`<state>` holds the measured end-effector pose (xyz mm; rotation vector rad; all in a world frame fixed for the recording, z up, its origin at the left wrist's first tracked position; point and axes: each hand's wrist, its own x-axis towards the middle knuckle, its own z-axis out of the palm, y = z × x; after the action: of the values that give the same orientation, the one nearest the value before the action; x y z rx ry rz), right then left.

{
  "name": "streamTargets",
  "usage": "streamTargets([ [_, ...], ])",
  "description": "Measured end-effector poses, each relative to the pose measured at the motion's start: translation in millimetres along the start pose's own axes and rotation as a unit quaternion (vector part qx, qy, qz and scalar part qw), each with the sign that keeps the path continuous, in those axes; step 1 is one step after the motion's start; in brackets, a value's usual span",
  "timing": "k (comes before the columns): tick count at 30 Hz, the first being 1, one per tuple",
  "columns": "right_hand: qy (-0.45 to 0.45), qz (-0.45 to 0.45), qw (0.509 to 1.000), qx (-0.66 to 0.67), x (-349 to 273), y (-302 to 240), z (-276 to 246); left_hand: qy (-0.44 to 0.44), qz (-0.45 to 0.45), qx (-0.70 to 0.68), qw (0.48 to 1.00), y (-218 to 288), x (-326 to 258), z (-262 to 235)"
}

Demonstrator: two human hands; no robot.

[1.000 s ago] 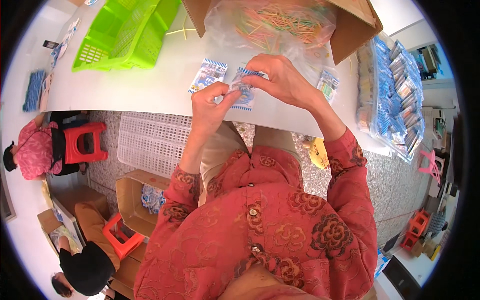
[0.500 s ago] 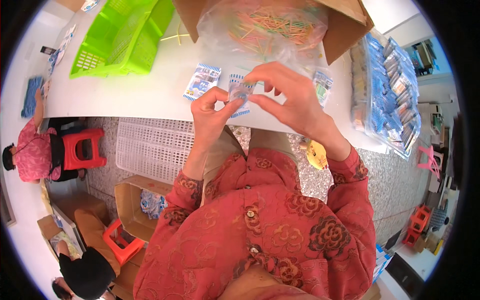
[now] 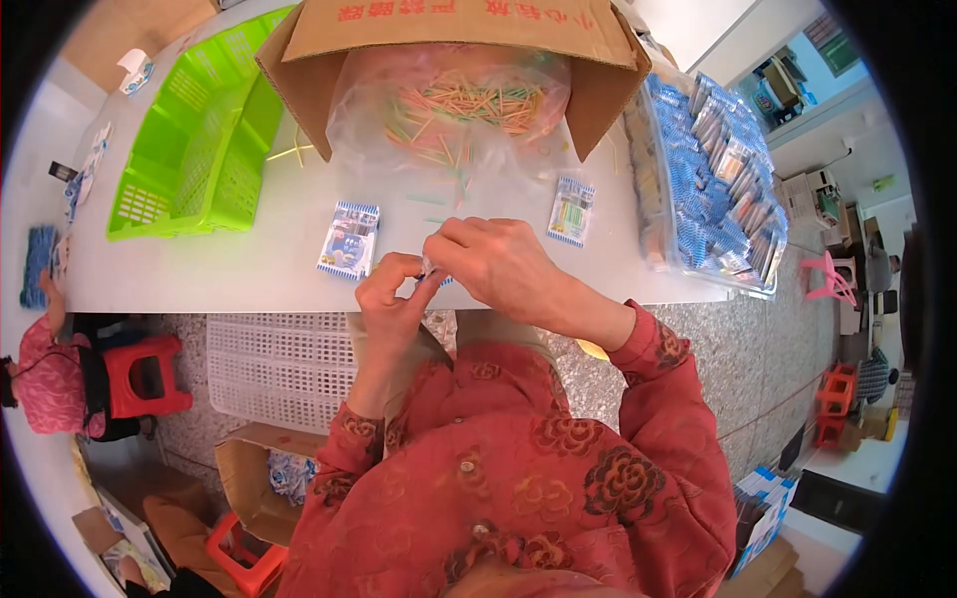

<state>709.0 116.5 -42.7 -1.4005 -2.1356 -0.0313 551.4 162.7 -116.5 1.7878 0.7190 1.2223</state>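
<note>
Near the table's front edge, my left hand [image 3: 391, 299] pinches a small blue-and-white packet [image 3: 430, 269] between thumb and fingers. My right hand [image 3: 503, 264] has its fingers closed at the top of the same packet and hides most of it. A flat packet [image 3: 349, 240] with striped ends lies left of my hands, and another packet [image 3: 571, 210] lies beyond my right wrist. Farther back, a clear plastic bag [image 3: 354, 130] of thin pastel sticks [image 3: 469, 108] spills from a cardboard box [image 3: 449, 30]; a few sticks lie loose on the table.
A green basket [image 3: 184, 214] stands at the left. At the right is a clear tub [image 3: 663, 234] full of packets. Below the table are a white crate [image 3: 284, 369] and a cardboard box [image 3: 239, 478]. A person [image 3: 60, 374] works at the far left beside a red stool [image 3: 145, 379].
My right hand has come down from above and closed on the packet, its fingers now against my left fingertips. The view has shifted, showing more of the table's far side.
</note>
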Motion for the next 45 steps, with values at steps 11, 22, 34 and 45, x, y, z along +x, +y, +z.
streamTargets([
  [11,-0.003,0.002,0.994,0.107,6,2,13,0.006,-0.084,-0.054,0.995,-15,-1,-3],
  [22,0.05,0.23,0.953,0.193,28,145,36,0.034,-0.23,-0.185,0.955,-81,-18,-9],
  [34,-0.052,0.188,0.96,-0.201,69,287,50,-0.011,-0.199,-0.154,0.968,-91,-26,-6],
  [45,-0.071,0.172,0.961,-0.205,76,291,29,-0.02,-0.203,-0.182,0.962,-85,-24,-6],
])
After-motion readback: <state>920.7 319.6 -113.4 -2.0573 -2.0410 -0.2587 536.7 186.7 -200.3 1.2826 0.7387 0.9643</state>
